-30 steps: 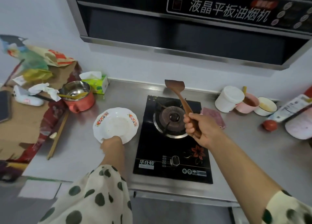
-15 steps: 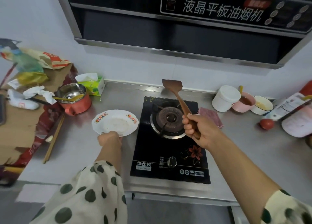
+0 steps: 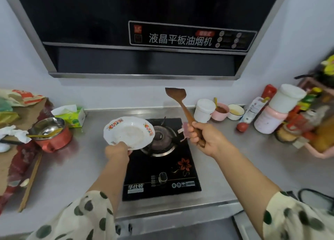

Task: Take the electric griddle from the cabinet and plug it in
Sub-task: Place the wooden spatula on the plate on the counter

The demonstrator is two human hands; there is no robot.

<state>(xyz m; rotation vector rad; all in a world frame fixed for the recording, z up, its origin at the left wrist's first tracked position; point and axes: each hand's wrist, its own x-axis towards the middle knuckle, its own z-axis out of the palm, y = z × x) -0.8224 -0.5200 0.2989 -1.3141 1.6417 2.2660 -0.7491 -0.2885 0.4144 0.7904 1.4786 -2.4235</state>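
No electric griddle or cabinet shows in the head view. My left hand grips the near rim of a white flower-patterned plate, held lifted and tilted over the left part of the black gas stove. My right hand is closed around the handle of a brown wooden spatula, blade pointing up toward the wall, above the stove's right side.
A range hood hangs overhead. Left on the steel counter: a red pot with a steel bowl, a tissue pack, chopsticks. Right: a white jar, bowls, a tomato, several bottles.
My left hand lifted the plate off the counter and carried it right, over the burner's edge. The spatula hand rose slightly. The camera tilted up and right, revealing the bottles.
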